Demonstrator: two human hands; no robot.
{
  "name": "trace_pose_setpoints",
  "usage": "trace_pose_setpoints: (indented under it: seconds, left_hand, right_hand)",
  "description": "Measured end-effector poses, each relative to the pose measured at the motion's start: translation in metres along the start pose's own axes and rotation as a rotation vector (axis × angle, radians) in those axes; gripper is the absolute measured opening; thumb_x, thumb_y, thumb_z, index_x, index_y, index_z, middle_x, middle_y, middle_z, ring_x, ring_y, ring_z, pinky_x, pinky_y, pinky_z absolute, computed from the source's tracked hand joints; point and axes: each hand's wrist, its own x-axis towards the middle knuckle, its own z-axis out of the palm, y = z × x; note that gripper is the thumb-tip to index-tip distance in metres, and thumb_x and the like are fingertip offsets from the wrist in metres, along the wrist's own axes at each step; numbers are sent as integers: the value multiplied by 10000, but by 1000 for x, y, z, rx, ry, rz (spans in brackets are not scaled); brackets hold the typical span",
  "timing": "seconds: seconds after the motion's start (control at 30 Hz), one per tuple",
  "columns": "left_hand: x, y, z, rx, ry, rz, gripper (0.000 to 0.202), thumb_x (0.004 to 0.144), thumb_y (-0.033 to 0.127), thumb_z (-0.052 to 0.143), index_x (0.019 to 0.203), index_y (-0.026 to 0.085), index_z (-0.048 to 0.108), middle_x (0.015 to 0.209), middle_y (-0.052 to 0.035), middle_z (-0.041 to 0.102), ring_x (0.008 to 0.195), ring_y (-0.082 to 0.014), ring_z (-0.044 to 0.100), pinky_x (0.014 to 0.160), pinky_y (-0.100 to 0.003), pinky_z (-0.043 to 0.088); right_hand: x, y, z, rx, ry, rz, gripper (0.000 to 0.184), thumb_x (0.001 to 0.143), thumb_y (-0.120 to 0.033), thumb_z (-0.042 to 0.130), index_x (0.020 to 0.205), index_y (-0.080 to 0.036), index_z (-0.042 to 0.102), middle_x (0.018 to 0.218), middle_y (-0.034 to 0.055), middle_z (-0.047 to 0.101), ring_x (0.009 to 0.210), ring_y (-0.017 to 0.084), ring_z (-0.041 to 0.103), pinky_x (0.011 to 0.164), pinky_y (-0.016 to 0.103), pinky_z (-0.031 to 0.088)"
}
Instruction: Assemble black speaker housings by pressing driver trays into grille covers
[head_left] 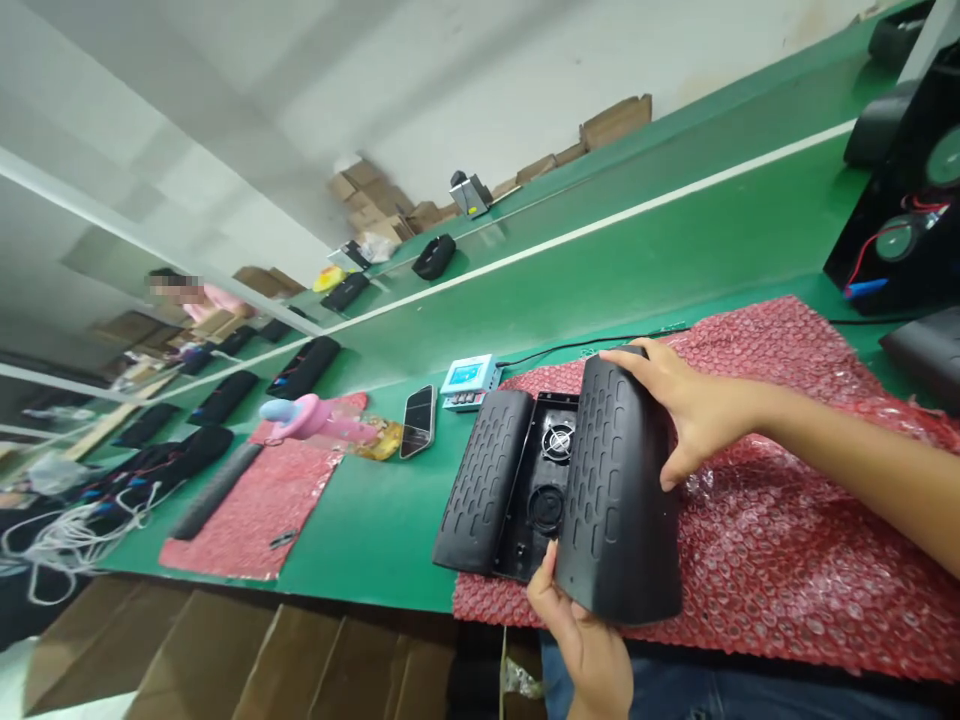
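Note:
A black curved speaker grille cover (619,490) with slotted holes is held between both hands above a black speaker housing (540,490). My right hand (679,405) grips its far top edge, fingers wrapped over it. My left hand (585,640) holds its near bottom edge from below, thumb up against it. The housing lies on a red bubble-wrap sheet (772,540), showing two small round driver openings. A second grille (484,480) sits on the housing's left side.
A small blue-and-white meter (469,382), a phone (418,420) and a pink tool (311,418) lie on the green bench (375,510). Black speaker parts line the conveyor to the left. An open speaker box (900,220) stands far right. Another person sits far left.

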Motion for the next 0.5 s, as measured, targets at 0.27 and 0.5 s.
trace_pose_setpoints:
  seconds: [0.27, 0.5]
  left_hand:
    - [0, 8, 13, -157, 205, -189, 557, 782, 502, 563, 1235, 224, 395, 1245, -113, 474, 994, -213, 559, 791, -325, 506]
    - [-1, 7, 9, 18, 205, -54, 548, 782, 511, 547, 1206, 183, 428, 1235, -122, 453, 1016, -231, 545, 812, -331, 502]
  right_hand:
    - [6, -4, 4, -10, -30, 112, 1231, 363, -518, 801, 1401, -289, 181, 1302, 127, 174, 1263, 403, 158, 1032, 581, 226]
    - [6, -11, 6, -4, -14, 175, 1200, 360, -449, 805, 1391, -290, 212, 1329, 123, 142, 1271, 403, 152, 1039, 565, 234]
